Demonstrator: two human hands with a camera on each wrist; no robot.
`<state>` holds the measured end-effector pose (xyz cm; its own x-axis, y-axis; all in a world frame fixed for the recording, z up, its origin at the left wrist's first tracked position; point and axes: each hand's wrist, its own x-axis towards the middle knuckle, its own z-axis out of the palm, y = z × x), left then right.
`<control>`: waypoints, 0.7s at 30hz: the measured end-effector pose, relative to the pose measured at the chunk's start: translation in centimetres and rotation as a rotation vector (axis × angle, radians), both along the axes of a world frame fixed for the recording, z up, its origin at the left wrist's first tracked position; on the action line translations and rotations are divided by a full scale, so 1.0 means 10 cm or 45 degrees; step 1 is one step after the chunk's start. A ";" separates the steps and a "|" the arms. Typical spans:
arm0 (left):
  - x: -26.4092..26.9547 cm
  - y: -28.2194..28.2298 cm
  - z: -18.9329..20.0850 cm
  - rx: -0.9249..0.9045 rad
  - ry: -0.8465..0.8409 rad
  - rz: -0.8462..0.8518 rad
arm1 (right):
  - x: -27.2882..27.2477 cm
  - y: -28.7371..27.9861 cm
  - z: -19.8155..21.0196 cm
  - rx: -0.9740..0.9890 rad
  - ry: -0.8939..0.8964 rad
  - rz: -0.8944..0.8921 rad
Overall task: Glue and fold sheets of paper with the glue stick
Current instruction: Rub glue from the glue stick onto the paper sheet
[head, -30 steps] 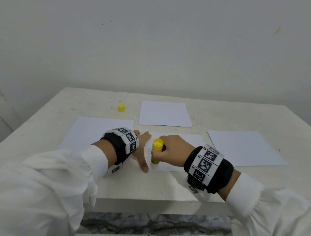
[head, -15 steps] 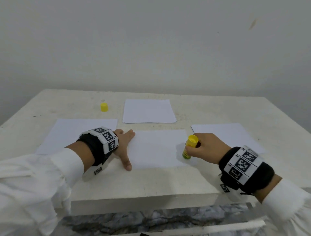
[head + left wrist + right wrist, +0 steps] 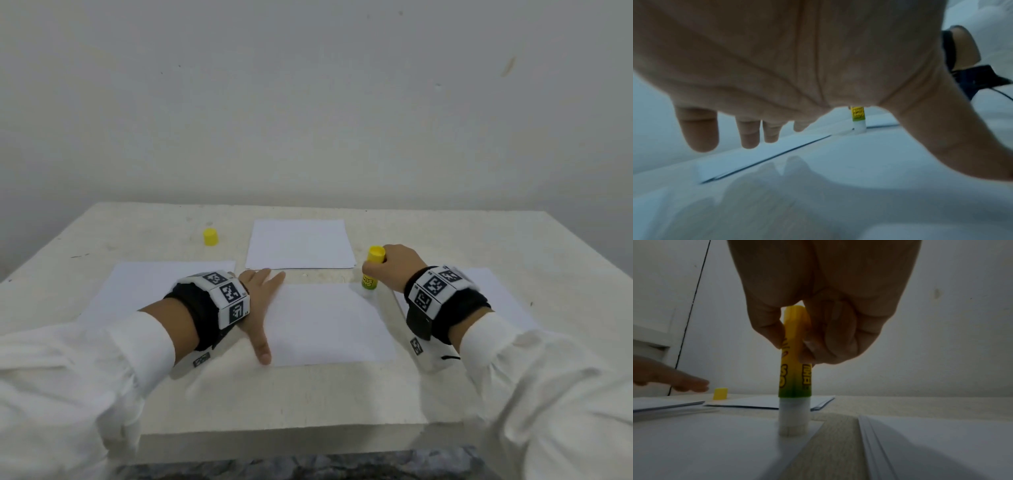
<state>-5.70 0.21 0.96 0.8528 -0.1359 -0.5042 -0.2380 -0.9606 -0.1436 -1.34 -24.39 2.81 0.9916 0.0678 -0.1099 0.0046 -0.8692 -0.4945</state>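
Near the front edge of the surface (image 3: 308, 404), the centre sheet (image 3: 329, 325) is pressed flat at its left edge by the left hand (image 3: 262, 308), fingers straight. At the sheet's far right corner, the upright glue stick (image 3: 372, 270) is grasped by the curled right hand (image 3: 399, 267). Farther back lie another sheet (image 3: 299, 245) and the yellow cap (image 3: 210, 236).

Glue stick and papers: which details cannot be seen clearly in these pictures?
- Glue stick label: right wrist view, fingers cover part; unreadable.
- Glue on the centre sheet: head view, invisible, white on white.
- Right stack sheet count: right wrist view, blurred.
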 end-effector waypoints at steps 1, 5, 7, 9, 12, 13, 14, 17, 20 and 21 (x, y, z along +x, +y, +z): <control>0.03 -0.10 0.03 -0.027 -0.013 -0.022 | 0.01 -0.01 -0.01 0.009 -0.008 0.006; 0.15 -0.76 0.05 -0.178 -0.043 -0.164 | 0.03 -0.03 -0.01 0.006 -0.013 0.027; 0.20 -1.00 -0.01 -0.163 0.000 -0.176 | 0.06 -0.03 -0.01 -0.020 0.008 0.043; 0.25 -1.11 -0.07 -0.082 0.037 -0.175 | 0.07 -0.04 0.00 -0.045 0.024 0.080; 0.30 -1.13 -0.10 -0.019 0.046 -0.171 | 0.04 -0.10 0.02 -0.060 0.015 0.168; 0.30 -1.13 -0.10 -0.013 0.040 -0.177 | 0.00 -0.12 0.03 -0.050 0.014 0.194; 0.30 -1.13 -0.10 -0.010 0.035 -0.183 | -0.05 -0.15 0.04 -0.039 0.017 0.220; 0.29 -1.14 -0.09 -0.012 0.030 -0.184 | -0.27 -0.25 0.04 -0.025 0.045 0.301; 0.28 -1.14 -0.09 -0.025 0.017 -0.184 | -0.49 -0.35 0.04 -0.021 0.064 0.354; 0.27 -1.13 -0.10 -0.027 0.013 -0.181 | -0.55 -0.38 0.03 -0.024 0.073 0.364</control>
<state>-2.98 -11.13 0.01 0.8193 -0.2655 -0.5082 -0.3729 -0.9200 -0.1205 -6.82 -28.20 3.15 0.9246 0.3413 -0.1691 0.2234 -0.8455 -0.4851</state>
